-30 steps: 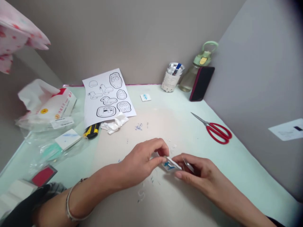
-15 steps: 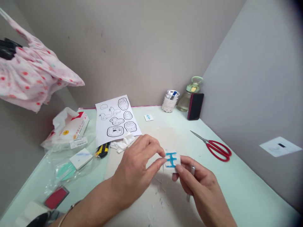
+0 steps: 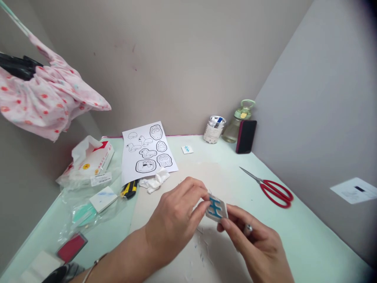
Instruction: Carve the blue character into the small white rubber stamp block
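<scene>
A small white rubber stamp block [image 3: 216, 209] with a raised blue character is tilted up between my hands. My right hand [image 3: 253, 239] is closed on its lower right edge with thumb and fingers. A slim silver tool [image 3: 248, 229] is tucked in the same hand, its rounded end showing; its kind is hidden. My left hand [image 3: 179, 216] is closed in a pinch at the block's left edge, thumb and forefinger touching it. Thin shavings [image 3: 203, 247] lie on the pale board [image 3: 173, 271] below.
Red-handled scissors [image 3: 272, 190] lie at right. A phone [image 3: 246, 136], bottle [image 3: 234, 127] and jar [image 3: 214, 129] stand behind. Leftward are a printed sheet [image 3: 138, 135], crumpled tissue [image 3: 154, 181], yellow-black cutter [image 3: 129, 189], tissue pack [image 3: 98, 159] and red ink pad [image 3: 71, 247]. A small marked square [image 3: 187, 149] lies farther back.
The stamp block has tilted, its face now turned more obliquely and in shade. Both hands sit slightly lower in view. The silver tool's end has swung toward the camera.
</scene>
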{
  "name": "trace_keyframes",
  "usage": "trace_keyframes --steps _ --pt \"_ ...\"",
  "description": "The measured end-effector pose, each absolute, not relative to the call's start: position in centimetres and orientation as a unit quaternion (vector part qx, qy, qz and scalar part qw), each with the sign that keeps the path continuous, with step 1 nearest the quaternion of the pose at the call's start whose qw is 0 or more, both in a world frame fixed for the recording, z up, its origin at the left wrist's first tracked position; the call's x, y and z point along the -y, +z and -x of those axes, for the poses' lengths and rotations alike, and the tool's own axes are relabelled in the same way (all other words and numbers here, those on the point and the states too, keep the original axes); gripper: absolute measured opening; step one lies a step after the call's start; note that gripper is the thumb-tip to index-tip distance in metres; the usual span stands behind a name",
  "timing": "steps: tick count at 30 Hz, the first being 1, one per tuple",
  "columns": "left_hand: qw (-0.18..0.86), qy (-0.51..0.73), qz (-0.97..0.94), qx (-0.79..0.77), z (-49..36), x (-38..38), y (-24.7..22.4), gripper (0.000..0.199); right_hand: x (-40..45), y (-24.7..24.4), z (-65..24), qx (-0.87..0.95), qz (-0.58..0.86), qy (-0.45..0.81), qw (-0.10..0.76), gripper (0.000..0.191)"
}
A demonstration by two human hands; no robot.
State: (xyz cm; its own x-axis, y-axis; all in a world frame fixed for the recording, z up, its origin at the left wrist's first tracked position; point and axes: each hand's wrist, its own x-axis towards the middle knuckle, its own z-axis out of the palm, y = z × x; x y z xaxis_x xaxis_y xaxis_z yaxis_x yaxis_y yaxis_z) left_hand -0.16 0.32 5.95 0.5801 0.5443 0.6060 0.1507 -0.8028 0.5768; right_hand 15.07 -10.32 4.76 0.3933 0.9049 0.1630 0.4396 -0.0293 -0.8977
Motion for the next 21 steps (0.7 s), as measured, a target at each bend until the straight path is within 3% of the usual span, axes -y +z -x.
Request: trace_keyframes --steps 8,14,21 --pt "0.120 0.388 -0.895 -0.183 -0.01 -0.02 5.56 0.012 10.42 4.72 -15.20 0.543 0.661 0.213 0.473 0.013" --pt "0.119 0.353 -0.910 -0.182 -0.11 0.33 5.65 0.016 10.47 4.69 -15.41 0.561 0.641 0.226 0.473 0.010" --pt "0.128 0.366 -0.902 -0.188 -0.17 0.22 5.34 0.012 10.18 4.58 -15.25 0.514 0.660 0.298 0.460 0.021"
